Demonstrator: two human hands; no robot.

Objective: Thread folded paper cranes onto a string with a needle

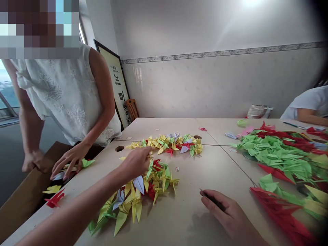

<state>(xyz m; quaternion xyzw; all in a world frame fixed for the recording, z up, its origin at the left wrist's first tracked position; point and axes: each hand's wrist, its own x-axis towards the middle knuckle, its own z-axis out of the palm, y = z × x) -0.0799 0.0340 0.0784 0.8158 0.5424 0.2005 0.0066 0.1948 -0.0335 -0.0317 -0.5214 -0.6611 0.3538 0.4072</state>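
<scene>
A curving row of folded paper cranes [133, 198], mostly yellow with green, red and pale lilac ones, lies on the table before me. My left hand [137, 161] reaches over its bend, fingers closed together against a yellow paper crane; the fingertips are partly hidden. The far part of the row [176, 143] runs to the right beyond that hand. Low at the right, my right hand [224, 210] hovers above the table, thumb and fingers pinching a thin dark pointed object [201, 190]. It looks like a needle, but most of it is hidden in the hand.
On the right lie heaps of green paper cranes [279, 153] and red paper cranes [279, 212]. At the left, another person [69, 92] has one hand on a cardboard box [30, 186] and the other over cranes. A second person's sleeve [307, 102] shows far right. The table [189, 212] has seams and holes.
</scene>
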